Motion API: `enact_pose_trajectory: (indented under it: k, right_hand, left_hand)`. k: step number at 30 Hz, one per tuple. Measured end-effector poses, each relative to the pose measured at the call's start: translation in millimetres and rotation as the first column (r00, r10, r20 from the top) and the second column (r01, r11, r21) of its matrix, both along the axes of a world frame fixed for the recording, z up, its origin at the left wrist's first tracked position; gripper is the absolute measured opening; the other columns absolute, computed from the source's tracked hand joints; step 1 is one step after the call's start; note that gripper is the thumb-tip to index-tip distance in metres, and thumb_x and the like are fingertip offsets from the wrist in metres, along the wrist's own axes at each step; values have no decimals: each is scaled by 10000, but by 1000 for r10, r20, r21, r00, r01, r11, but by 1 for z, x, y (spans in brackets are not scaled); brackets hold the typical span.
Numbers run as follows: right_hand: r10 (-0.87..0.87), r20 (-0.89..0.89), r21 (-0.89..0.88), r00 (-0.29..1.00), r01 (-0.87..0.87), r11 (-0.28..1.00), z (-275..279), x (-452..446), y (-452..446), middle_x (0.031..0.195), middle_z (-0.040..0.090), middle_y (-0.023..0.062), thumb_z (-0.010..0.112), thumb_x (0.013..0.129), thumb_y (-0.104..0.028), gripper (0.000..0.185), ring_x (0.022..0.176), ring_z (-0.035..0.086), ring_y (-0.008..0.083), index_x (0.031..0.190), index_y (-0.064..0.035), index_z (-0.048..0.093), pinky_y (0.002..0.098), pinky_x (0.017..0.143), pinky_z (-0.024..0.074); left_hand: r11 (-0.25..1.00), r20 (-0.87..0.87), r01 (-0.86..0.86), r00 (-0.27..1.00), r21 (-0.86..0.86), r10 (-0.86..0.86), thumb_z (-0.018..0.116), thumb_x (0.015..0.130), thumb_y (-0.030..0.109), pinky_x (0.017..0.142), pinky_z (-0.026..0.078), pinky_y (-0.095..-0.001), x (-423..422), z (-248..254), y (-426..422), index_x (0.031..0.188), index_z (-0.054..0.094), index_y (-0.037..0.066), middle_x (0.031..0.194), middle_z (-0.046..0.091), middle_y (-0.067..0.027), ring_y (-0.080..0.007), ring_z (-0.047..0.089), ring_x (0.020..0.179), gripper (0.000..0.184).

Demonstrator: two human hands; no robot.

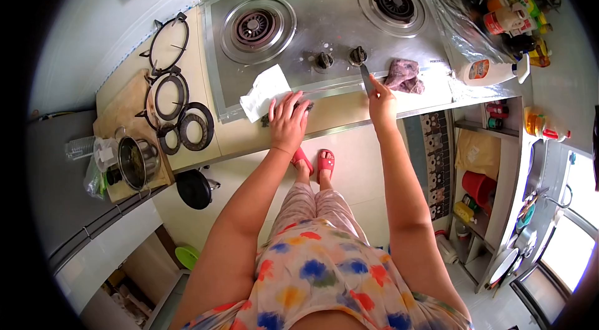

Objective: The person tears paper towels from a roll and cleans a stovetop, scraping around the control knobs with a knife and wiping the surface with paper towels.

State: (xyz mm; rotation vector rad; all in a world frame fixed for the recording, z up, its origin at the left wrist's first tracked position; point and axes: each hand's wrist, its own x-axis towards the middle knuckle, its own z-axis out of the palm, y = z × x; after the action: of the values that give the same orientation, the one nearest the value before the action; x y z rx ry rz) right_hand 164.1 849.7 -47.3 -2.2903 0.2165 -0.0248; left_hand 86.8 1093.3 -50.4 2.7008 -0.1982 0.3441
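My right hand [382,104] is closed around a knife [367,79], with the index finger stretched along it. The blade points away from me, its tip close to the right black knob [357,55] of the steel gas stove [324,12]. My left hand [289,123] lies flat at the stove's front edge, fingers stretched out. Beside it is a crumpled white paper sheet [267,93], partly on the stove. Something small and dark shows by the left fingertips; I cannot make out what. The left knob [324,60] sits ahead of that hand. A purple rag [404,75] lies right of the knife.
Black pan supports [168,96] and burner rings [194,127] lie on the left counter, beside a cutting board [121,105] and a metal pot [138,163]. A spray bottle [493,72] lies at the right. Several sauce bottles [505,18] stand behind it. Open shelves [493,143] line the right side.
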Motion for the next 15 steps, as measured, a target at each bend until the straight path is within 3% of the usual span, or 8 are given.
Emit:
enact_pose_trajectory:
  k: [5, 11, 15]
  right_hand:
    - [65, -37, -30, 997, -67, 997, 3, -1, 8, 992, 658, 166, 569, 867, -31, 430, 849, 642, 314, 1267, -174, 633, 388, 796, 507]
    - [-37, -88, 13, 995, 38, 999, 1, -10, 6, 1008, 644, 161, 554, 878, -23, 440, 843, 635, 318, 1281, -188, 622, 397, 792, 506]
    - [-59, -125, -88, 990, 48, 995, 12, -8, 6, 1004, 645, 164, 547, 877, -19, 449, 850, 638, 317, 1286, -193, 617, 407, 796, 505]
  left_hand:
    - [1000, 15, -8, 1000, 16, 8, 631, 859, 190, 1123, 255, -494, 0, -1, 0, 1114, 654, 188, 1341, 529, 15, -216, 477, 1270, 256]
    - [1000, -1, -2, 1000, -9, 2, 587, 898, 202, 1127, 229, -493, -1, -3, 1, 1130, 645, 177, 1334, 534, 5, -219, 477, 1269, 241]
    - [1000, 2, -2, 1000, -31, 2, 598, 888, 192, 1127, 234, -493, -1, -2, 1, 1127, 646, 176, 1331, 537, 7, -214, 479, 1270, 244]
